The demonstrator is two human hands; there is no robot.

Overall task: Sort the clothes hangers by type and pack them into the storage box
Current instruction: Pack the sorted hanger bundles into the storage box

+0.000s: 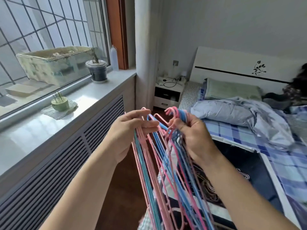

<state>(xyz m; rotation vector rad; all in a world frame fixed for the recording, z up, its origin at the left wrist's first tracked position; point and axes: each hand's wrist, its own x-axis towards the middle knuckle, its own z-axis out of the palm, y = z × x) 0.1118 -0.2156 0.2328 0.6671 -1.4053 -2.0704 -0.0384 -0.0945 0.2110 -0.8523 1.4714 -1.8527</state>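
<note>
Pink and blue hangers gripped by curled fingers of both hands.

Home bedroom — bed, nightstand

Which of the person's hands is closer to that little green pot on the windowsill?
The left hand. The green pot sits on the sill just beyond it to the left; the right hand is on the bed side, farther away.

a green cup and dark pot sit on the windowsill, near a nightstand and bed.
</note>
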